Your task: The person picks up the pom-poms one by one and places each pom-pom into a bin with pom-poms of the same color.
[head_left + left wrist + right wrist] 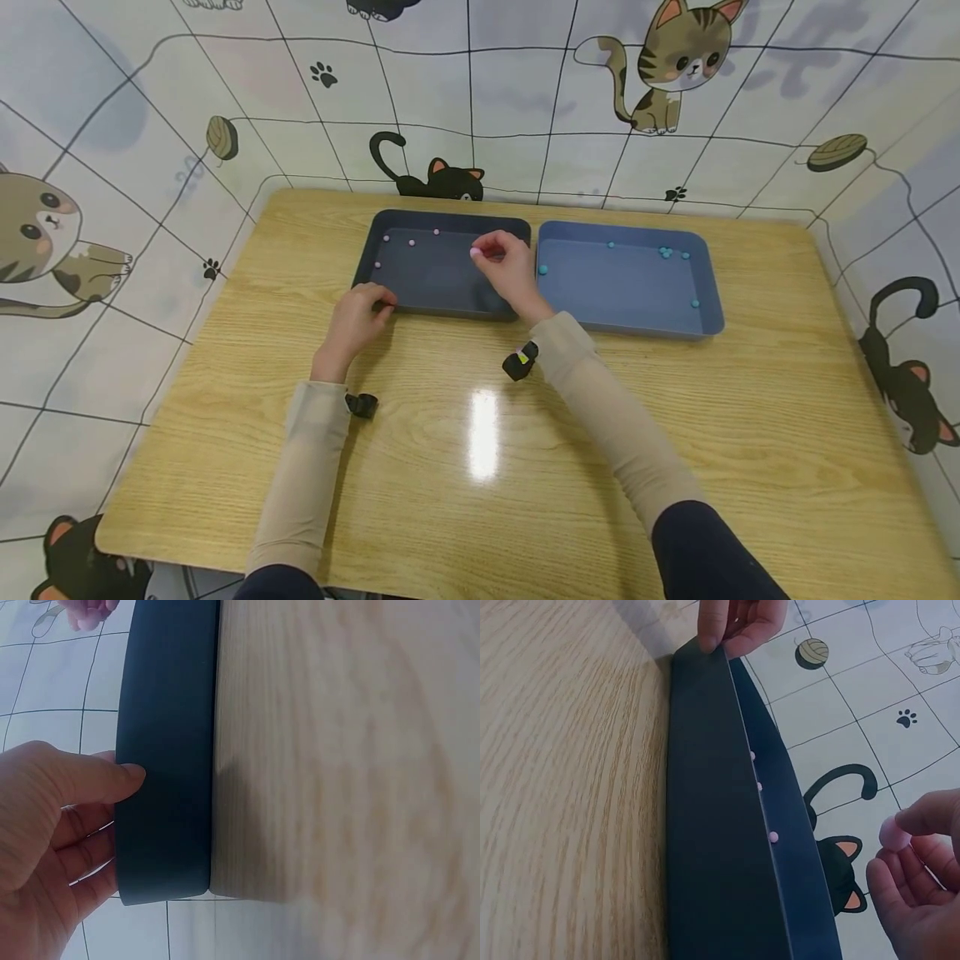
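The tabletop [787, 417] carries two shallow trays side by side. The blue tray [615, 292] is on the right. The dark tray [442, 287] is on the left and looks like smooth, thin-walled plastic: probably light, fairly stiff and apt to slide if nudged. Its rim offers the surest hold, with a thumb outside and fingers inside, close to a corner where the wall should flex least.

The left hand [356, 321] holds it just so, thumb on the outer face of the near wall by the left corner, the other fingers behind the rim, parted only by the wall's thickness. The right hand [513, 271] is over the right part of this tray, its thumb and fingertips brought together on a pink ball [894, 834], with no gap beyond the ball's own width.

That ball is raised above the rim. It should weigh next to nothing; whether it is soft or hard I cannot tell. Being round, it could squirt out under a lopsided squeeze, so a light pinch across its middle suits it.

Smaller still are four pink beads [412, 243] in the dark tray and several teal beads [665, 252] in the blue one, likely to roll if jolted.
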A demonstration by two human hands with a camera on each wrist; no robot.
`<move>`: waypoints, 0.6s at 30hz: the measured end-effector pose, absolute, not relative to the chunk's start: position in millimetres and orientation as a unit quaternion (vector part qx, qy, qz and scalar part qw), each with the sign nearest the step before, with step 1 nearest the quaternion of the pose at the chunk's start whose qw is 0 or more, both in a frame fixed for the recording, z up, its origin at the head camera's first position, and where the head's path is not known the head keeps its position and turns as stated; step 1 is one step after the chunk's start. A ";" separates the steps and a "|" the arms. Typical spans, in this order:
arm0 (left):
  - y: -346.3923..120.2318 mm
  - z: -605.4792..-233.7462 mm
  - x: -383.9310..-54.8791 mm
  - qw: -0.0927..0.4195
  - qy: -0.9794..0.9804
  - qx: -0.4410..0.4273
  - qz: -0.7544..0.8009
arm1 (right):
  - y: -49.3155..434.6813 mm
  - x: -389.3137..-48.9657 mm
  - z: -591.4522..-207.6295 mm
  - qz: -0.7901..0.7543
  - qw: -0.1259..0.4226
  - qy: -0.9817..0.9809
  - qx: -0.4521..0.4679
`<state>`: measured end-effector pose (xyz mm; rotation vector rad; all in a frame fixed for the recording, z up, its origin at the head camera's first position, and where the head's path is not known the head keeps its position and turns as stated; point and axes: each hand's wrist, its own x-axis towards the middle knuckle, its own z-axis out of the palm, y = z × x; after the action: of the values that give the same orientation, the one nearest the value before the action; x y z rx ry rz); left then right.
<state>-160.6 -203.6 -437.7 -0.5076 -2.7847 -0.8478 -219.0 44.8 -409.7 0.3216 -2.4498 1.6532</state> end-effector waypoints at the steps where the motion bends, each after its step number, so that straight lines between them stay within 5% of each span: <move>1: -203.7 -437.9 -160.8 0.093 -0.938 -0.171 -0.286 | 44.4 -219.3 -409.9 0.554 0.080 -0.823 0.099; 18: -202.3 -436.8 -160.6 0.097 -0.937 -0.174 -0.287 | 46.8 -218.2 -406.7 0.589 0.074 -0.803 0.054</move>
<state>-160.6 -202.3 -436.8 -0.5143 -2.7748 -0.8487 -218.2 46.8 -406.7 0.1616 -2.4111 1.7669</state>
